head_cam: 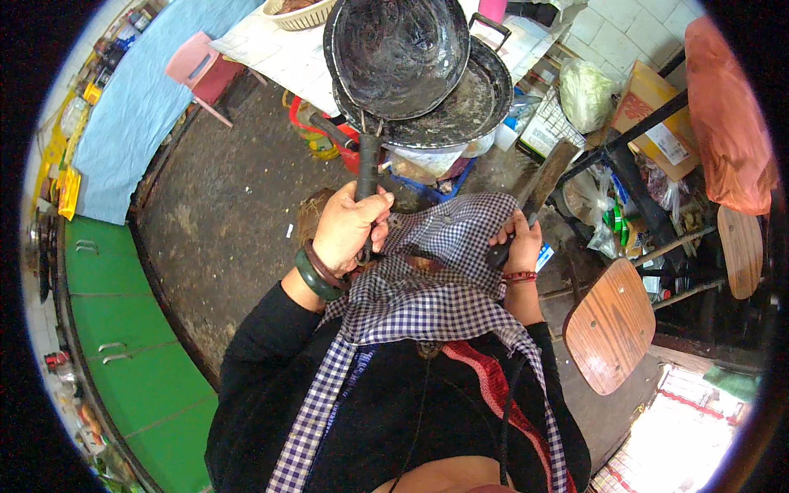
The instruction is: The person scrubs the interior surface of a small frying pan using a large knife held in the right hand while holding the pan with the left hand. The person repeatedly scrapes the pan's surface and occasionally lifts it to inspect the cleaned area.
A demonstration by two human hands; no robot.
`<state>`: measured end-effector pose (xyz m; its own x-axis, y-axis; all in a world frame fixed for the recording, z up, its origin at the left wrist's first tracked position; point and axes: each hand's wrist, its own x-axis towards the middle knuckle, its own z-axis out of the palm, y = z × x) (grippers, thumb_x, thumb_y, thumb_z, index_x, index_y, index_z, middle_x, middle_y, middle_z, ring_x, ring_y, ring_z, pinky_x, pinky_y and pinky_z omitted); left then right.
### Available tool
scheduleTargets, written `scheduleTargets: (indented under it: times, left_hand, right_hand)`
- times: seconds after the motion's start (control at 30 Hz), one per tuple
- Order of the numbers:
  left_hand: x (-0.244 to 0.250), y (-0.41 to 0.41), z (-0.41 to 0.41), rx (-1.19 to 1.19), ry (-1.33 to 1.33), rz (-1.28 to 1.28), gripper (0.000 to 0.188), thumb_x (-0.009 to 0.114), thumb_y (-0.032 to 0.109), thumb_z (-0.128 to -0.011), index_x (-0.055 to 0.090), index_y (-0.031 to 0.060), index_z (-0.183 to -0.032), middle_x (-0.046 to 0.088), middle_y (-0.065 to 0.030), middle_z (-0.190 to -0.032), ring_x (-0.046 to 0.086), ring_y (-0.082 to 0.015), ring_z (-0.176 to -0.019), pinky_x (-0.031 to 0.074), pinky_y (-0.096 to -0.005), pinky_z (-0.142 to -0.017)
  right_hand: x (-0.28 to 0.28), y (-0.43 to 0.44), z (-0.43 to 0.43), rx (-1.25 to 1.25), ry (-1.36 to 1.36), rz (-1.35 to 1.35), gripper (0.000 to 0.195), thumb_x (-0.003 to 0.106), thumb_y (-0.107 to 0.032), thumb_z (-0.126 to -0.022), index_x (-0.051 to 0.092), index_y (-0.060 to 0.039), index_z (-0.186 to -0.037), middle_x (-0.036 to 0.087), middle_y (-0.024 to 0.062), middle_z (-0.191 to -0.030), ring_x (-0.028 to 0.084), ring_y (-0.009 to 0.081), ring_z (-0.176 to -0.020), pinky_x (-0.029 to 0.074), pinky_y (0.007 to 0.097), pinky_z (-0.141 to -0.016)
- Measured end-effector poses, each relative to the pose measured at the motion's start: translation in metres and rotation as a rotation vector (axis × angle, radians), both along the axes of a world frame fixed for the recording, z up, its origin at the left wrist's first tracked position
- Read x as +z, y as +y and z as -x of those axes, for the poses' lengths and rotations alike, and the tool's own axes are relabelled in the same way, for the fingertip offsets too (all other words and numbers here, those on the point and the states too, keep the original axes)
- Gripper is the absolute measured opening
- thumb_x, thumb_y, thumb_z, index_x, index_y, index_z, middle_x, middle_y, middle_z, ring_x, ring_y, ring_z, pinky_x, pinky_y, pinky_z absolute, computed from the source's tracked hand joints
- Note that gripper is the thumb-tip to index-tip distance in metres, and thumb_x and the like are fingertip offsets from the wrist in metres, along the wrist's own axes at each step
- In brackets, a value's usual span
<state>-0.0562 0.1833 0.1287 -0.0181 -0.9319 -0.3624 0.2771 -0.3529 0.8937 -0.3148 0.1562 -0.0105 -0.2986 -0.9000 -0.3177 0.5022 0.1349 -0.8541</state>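
Observation:
My left hand (pixel 357 215) is wrapped around the dark handle (pixel 368 163) of a blackened frying pan (pixel 397 55). That pan is held over a second blackened pan (pixel 471 101), which has a loop handle and overlaps the edge of a covered table (pixel 280 58). In my right hand (pixel 523 246) is a large knife with a black handle, its worn, brownish blade (pixel 550 174) pointing up and away to the right. A blue-and-white checked apron (pixel 425 302) spreads over my lap between both hands.
A pink chair (pixel 203 71) and green cabinets (pixel 123 314) stand left. Below the table are a red bucket (pixel 350 159) and a blue crate (pixel 441 192). To the right are a black metal rack (pixel 653 111), a cardboard box (pixel 662 126), bagged goods (pixel 585 95) and a wooden chair back (pixel 610 326).

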Motion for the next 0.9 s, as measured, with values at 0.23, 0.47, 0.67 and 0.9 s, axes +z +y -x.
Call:
scheduleTargets:
  times: [0.23, 0.47, 0.67, 0.9]
  left_hand:
    - [0.005, 0.0, -0.013, -0.024, 0.076, -0.045, 0.012, 0.057, 0.012, -0.084, 0.05, 0.004, -0.089, 0.046, -0.0012, -0.065, 0.044, -0.0101, -0.044, 0.036, -0.0247, -0.037]
    - [-0.005, 0.002, -0.01, 0.004, 0.002, -0.012, 0.013, 0.058, 0.012, -0.084, 0.05, 0.004, -0.089, 0.046, -0.0006, -0.063, 0.044, -0.0094, -0.043, 0.036, -0.024, -0.036]
    - [-0.008, 0.003, -0.011, -0.019, -0.168, 0.084, 0.015, 0.06, 0.012, -0.084, 0.049, 0.0029, -0.09, 0.048, -0.0001, -0.061, 0.043, -0.0085, -0.041, 0.034, -0.0231, -0.035]
    - [0.007, 0.003, -0.02, -0.062, -0.214, 0.077, 0.016, 0.06, 0.012, -0.085, 0.049, 0.0025, -0.09, 0.047, 0.0013, -0.058, 0.043, -0.0075, -0.041, 0.033, -0.0222, -0.034]
  right_hand:
    - [0.0, 0.009, -0.008, -0.014, 0.221, 0.157, 0.017, 0.055, -0.013, -0.089, 0.042, -0.0031, -0.086, 0.048, 0.0033, -0.062, 0.047, 0.0116, -0.045, 0.045, 0.0292, -0.041]
    - [0.062, 0.003, 0.022, 0.223, 1.009, 0.21, 0.036, 0.065, -0.014, -0.083, 0.051, -0.004, -0.114, 0.062, 0.0099, -0.084, 0.06, 0.0172, -0.071, 0.049, 0.0296, -0.064]
    - [0.129, -0.033, 0.027, 0.387, 1.351, 0.291, 0.039, 0.062, -0.024, -0.083, 0.052, -0.0028, -0.114, 0.062, 0.0233, -0.096, 0.061, 0.0374, -0.092, 0.047, 0.0392, -0.077]
    - [0.169, -0.094, 0.029, 0.48, 1.813, 0.158, 0.039, 0.056, -0.033, -0.085, 0.052, -0.0066, -0.114, 0.062, 0.024, -0.092, 0.06, 0.0393, -0.089, 0.047, 0.0449, -0.075]
